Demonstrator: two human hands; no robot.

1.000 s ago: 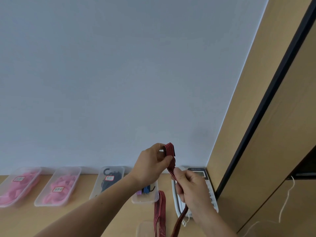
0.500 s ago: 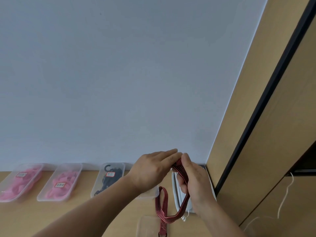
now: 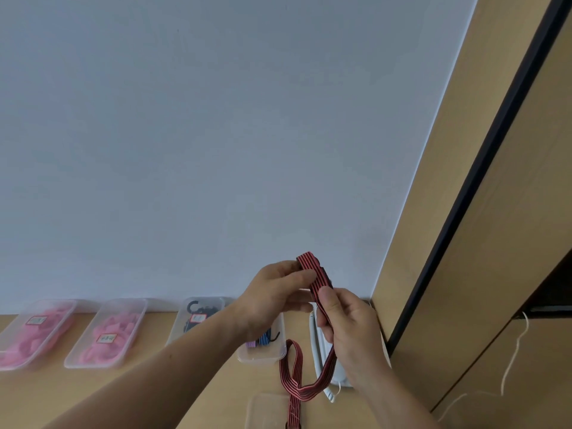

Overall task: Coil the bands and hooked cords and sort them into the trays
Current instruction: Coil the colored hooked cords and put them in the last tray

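Head view: red-and-black striped flat elastic band (image 3: 313,270) held up over the right end of the wooden desk (image 3: 37,394), tail looping down toward its front edge. Left hand (image 3: 272,301) curls round the top fold. Right hand (image 3: 349,329) pinches just below. Probably light, limp, stretchy: grip at the fold. Lower end cut off, hook unclear.

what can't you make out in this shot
Head view:
Band: lower end cut off by bottom edge.
Tray labels: too small to read.
Fourth tray: mostly hidden by left hand.
Phone: mostly behind right hand.
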